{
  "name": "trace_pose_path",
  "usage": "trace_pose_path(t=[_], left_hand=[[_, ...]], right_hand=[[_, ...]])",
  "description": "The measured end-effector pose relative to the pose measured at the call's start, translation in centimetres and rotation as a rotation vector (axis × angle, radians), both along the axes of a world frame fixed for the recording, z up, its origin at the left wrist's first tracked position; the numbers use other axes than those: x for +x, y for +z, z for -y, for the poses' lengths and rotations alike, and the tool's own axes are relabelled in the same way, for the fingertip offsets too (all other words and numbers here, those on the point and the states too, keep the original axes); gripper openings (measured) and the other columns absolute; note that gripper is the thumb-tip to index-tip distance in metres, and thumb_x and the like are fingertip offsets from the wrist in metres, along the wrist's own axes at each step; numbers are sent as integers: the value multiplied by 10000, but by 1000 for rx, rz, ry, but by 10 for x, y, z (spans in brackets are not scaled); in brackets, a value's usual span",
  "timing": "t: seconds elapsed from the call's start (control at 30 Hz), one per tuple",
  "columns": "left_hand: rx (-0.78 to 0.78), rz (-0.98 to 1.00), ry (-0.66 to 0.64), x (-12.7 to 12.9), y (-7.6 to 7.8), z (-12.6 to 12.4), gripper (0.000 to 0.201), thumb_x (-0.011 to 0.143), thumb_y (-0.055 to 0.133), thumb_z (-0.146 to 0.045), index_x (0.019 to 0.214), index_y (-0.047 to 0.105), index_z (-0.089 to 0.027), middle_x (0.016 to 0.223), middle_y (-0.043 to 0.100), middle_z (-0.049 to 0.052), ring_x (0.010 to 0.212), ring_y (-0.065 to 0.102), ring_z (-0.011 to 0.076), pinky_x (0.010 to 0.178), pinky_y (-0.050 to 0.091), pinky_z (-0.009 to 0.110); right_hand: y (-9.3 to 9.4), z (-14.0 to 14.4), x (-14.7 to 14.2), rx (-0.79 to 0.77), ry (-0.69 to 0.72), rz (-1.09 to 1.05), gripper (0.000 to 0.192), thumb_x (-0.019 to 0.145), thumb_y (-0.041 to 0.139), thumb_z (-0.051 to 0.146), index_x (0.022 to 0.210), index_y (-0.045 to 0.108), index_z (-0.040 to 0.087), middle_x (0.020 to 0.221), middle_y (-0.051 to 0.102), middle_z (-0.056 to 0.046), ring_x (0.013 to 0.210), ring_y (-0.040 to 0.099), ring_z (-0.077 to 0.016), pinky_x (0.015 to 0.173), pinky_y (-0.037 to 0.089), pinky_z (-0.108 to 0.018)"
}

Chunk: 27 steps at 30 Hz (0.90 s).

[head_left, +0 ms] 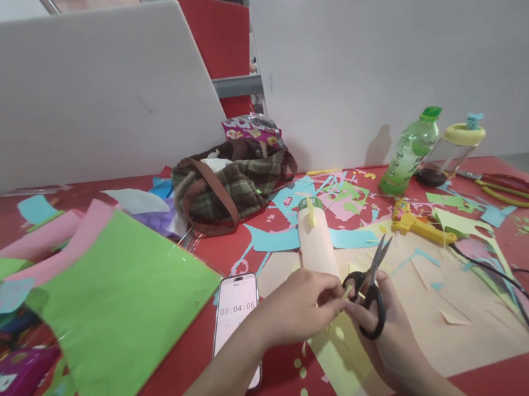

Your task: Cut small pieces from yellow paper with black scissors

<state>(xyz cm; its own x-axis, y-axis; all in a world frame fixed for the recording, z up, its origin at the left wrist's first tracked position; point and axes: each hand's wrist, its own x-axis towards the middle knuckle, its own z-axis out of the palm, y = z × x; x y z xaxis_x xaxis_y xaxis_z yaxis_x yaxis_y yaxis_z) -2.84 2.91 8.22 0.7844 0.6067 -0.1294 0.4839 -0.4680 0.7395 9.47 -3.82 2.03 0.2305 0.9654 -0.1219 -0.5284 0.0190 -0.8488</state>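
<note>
Scissors (369, 275), blades parted, sit gripped in the right hand (394, 338), beside the left hand (305, 306) pinching a pale strip (346, 292).
Paper scraps (272, 241) litter the red table (288, 383) below white partitions (75, 94).

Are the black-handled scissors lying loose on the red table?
No, the right hand holds the scissors by their black handles, blades pointing away from the person.

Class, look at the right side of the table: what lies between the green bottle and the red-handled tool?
In the head view, a clear cup with a yellow rim.
</note>
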Motion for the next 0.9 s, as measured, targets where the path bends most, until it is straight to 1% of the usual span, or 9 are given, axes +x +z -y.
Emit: trace_pose_path(t=[0.13,0.33,0.4,0.47,0.57,0.6,0.73,0.83,0.9], left_hand=[[-30,34,10,1,0,1,184,762,391,-193,639,518,-141,558,464,-30,505,383,72,472,283,174],[-27,39,38,0,0,0,186,759,391,-211,648,524,-143,575,495,-20,533,413,82,495,301,178],[-42,59,85,-2,1,-1,171,757,394,-219,648,509,-154,584,494,-25,549,426,85,511,313,178],[-54,115,158,-3,2,-2,154,757,397,-220,644,486,-165,608,497,-29,585,444,89,547,330,181],[-69,226,282,-4,4,-3,155,768,391,-227,637,451,-169,627,492,-32,625,458,94,590,349,189],[-94,255,306,-4,5,-3,160,772,387,-230,636,444,-168,617,483,-33,618,461,94,590,355,190],[-199,356,364,-2,6,-2,150,783,383,-219,651,431,-164,592,463,-36,586,477,86,586,376,190],[-201,389,400,0,6,0,146,785,390,-212,654,433,-164,589,466,-36,590,476,86,586,377,187],[-184,386,416,1,6,2,151,786,392,-215,651,436,-165,590,473,-34,596,475,89,587,376,189]], right_hand=[[1,-1,-1,1,-7,-11,315,629,648,113,772,404,252,719,490,44,690,495,-127,643,397,-249],[0,2,0,-26,-14,51,303,641,655,165,773,399,260,737,508,42,699,496,-131,620,393,-238],[0,3,-1,-37,6,85,294,646,657,182,761,398,259,728,507,44,680,492,-127,602,386,-231],[0,4,-2,-21,56,96,281,655,654,210,753,395,257,720,498,46,645,483,-120,591,380,-233],[0,5,-5,51,151,87,282,662,640,323,776,390,260,712,487,39,601,467,-117,579,369,-249],[0,5,-5,76,177,92,303,652,635,373,787,390,260,712,488,35,594,462,-120,575,364,-253],[2,5,-7,115,249,148,364,628,602,486,836,402,264,684,506,17,578,440,-137,547,346,-261],[4,5,-7,110,262,154,354,634,587,497,845,424,264,647,511,15,557,428,-143,523,337,-264],[5,4,-7,99,262,128,350,625,599,490,837,437,264,661,516,12,563,434,-143,528,337,-265]])
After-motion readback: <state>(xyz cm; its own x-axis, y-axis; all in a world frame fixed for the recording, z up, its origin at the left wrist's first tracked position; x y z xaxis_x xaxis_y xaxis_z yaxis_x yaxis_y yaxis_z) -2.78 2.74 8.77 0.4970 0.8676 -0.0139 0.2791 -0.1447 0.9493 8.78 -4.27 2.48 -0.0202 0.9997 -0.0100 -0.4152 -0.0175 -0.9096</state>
